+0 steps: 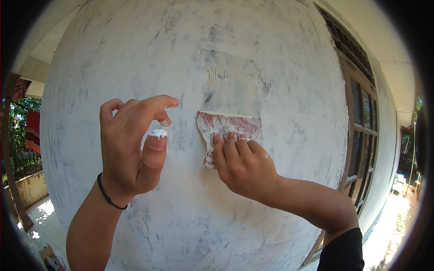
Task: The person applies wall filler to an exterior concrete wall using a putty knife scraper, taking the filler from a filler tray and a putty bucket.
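Observation:
My right hand (246, 167) grips a wide reddish putty scraper (230, 124) smeared with white filler, its fingers pressed on the tool's face. The scraper's long upper edge lies against the wall (289, 90), just under a greyish patch of spread filler (233, 83). To the left, my left hand (133, 147) is raised in front of the wall with fingers bent and thumb apart, holding nothing. A lump of white filler (158, 133) sits on its thumb tip, and traces of white mark the fingertips. A dark band (108, 194) circles the left wrist.
A wooden-framed window (361, 126) with several panes borders the wall on the right. On the far left stand a low wall (30, 189), a post (13, 158) and greenery. Pale sunlit ground shows at both sides.

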Available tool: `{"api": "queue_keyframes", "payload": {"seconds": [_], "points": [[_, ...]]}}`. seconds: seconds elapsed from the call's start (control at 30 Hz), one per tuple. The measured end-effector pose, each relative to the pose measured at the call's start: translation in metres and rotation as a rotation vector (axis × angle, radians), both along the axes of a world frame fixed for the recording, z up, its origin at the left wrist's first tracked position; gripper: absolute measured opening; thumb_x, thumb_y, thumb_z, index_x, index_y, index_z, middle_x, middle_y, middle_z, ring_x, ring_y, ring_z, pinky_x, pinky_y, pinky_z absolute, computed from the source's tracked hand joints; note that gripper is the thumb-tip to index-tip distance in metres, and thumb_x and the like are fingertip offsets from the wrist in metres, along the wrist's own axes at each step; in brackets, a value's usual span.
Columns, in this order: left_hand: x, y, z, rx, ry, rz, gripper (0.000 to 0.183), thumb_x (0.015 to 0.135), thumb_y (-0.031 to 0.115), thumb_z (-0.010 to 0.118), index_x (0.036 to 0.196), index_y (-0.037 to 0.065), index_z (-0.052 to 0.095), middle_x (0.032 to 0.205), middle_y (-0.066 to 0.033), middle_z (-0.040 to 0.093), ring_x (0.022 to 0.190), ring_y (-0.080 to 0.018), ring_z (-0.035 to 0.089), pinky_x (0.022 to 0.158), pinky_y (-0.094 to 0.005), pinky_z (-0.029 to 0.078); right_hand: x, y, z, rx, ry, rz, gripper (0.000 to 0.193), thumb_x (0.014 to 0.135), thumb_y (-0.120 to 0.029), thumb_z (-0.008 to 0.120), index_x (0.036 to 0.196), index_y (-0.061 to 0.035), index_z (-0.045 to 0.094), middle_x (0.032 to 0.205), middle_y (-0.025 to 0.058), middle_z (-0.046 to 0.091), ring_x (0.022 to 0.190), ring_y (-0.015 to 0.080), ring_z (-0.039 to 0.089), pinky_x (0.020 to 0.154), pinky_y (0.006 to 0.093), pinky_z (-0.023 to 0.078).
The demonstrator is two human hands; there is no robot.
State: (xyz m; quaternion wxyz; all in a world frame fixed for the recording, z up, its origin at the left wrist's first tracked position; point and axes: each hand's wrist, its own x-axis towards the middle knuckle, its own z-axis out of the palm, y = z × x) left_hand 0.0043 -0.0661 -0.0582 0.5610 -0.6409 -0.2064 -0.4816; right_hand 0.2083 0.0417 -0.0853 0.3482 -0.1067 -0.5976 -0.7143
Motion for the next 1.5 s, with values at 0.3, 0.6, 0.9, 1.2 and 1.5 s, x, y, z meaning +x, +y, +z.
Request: {"api": "queue_keyframes", "payload": {"seconds": [0.3, 0.6, 0.9, 1.2, 1.5], "points": [[0.008, -0.005, 0.002, 0.011, 0.003, -0.009, 0.040, 0.092, 0.035, 0.037, 0.100, 0.006, 0.064, 0.072, -0.0027, 0.060, 0.065, -0.0154, 0.056, 0.076, -0.0349, 0.028, 0.029, -0.057, 0.056, -0.208, 0.082, 0.336, 0.008, 0.067, -0.003, 0.062, 0.065, -0.0050, 0.054, 0.055, 0.0045, 0.052, 0.047, 0.0190, 0.055, 0.043, 0.0320, 0.042], [0.010, -0.008, -0.004, 0.002, -0.025, -0.047, 0.041, 0.092, 0.036, 0.036, 0.100, 0.006, 0.063, 0.072, -0.0025, 0.060, 0.065, -0.0153, 0.056, 0.075, -0.0342, 0.028, 0.005, 0.013, 0.044, 0.106, 0.059, -0.025, 0.022, 0.078, -0.008, 0.058, 0.095, 0.0021, 0.067, 0.083, 0.0137, 0.068, 0.063, 0.0182, 0.062, 0.053, 0.0273, 0.047], [0.005, -0.018, -0.005, 0.033, -0.030, -0.028, 0.043, 0.093, 0.036, 0.034, 0.101, 0.006, 0.063, 0.075, -0.0039, 0.062, 0.067, -0.0155, 0.058, 0.077, -0.0349, 0.028, 0.028, -0.094, 0.086, -1.313, 0.408, 0.496, 0.021, 0.083, -0.016, 0.064, 0.083, 0.0048, 0.065, 0.068, 0.0123, 0.063, 0.056, 0.0213, 0.060, 0.051, 0.0334, 0.047], [0.002, -0.008, -0.011, 0.000, -0.078, -0.089, 0.044, 0.094, 0.035, 0.032, 0.102, 0.006, 0.063, 0.072, -0.0047, 0.063, 0.068, -0.0154, 0.060, 0.076, -0.0341, 0.029, 0.039, 0.015, 0.143, -1.279, 0.766, 0.909, 0.032, 0.082, -0.024, 0.069, 0.086, 0.0077, 0.062, 0.071, 0.0123, 0.061, 0.054, 0.0188, 0.055, 0.048, 0.0336, 0.043], [-0.006, -0.011, -0.004, -0.005, -0.041, -0.132, 0.044, 0.094, 0.036, 0.031, 0.103, 0.006, 0.063, 0.071, -0.0040, 0.063, 0.068, -0.0146, 0.059, 0.076, -0.0340, 0.029, 0.097, -0.047, 0.149, -1.075, 0.932, 0.751, 0.029, 0.083, -0.022, 0.066, 0.084, 0.0065, 0.064, 0.070, 0.0138, 0.062, 0.057, 0.0215, 0.058, 0.050, 0.0348, 0.045]]}}
